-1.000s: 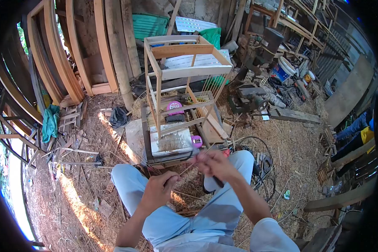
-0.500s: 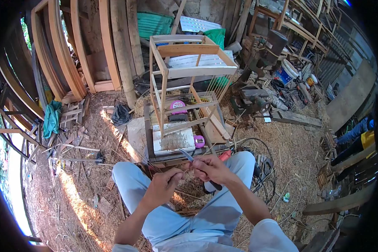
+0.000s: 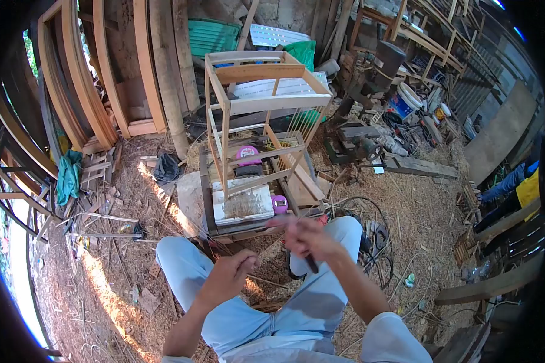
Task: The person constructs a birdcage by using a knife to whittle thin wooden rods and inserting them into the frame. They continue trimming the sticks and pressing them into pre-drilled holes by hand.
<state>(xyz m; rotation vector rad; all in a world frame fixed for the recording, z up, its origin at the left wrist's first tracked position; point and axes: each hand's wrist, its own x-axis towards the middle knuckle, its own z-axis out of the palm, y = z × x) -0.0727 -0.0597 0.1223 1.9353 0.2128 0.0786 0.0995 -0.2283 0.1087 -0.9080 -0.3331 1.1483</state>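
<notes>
The right hand (image 3: 309, 239) is closed around a knife, whose dark handle (image 3: 311, 264) sticks out below the fist, over the inside of the right thigh. Motion blurs the fingers, and the blade is hard to make out. The left hand (image 3: 229, 275) is just beside it, above the lap, fingers curled in and the thumb against them; I cannot tell whether they pinch anything. A faint pale streak between the 2 hands is too blurred to name.

In front of the knees is a low wooden bench (image 3: 242, 232). It bears a pale, stained board (image 3: 254, 210), a pink tape measure (image 3: 279, 204) beside that board, and a second pink tape (image 3: 247, 155) farther back. An upright wooden frame (image 3: 278, 104) stands over the bench, its bars partly covering the things behind.

To the back right, a blue and white bucket (image 3: 407, 100) sits among piled scraps; its contents are too small to tell. A smaller white tub (image 3: 443, 112) is near it, its inside unclear too. A black plastic bag (image 3: 168, 168) lies crumpled left of the bench, whatever it may hold hidden.

Near the right knee, a red thing (image 3: 322, 219) is mostly hidden. At the right edge, blue and yellow clothing (image 3: 528, 193) of another person is cut off by the dark rim of the view.
</notes>
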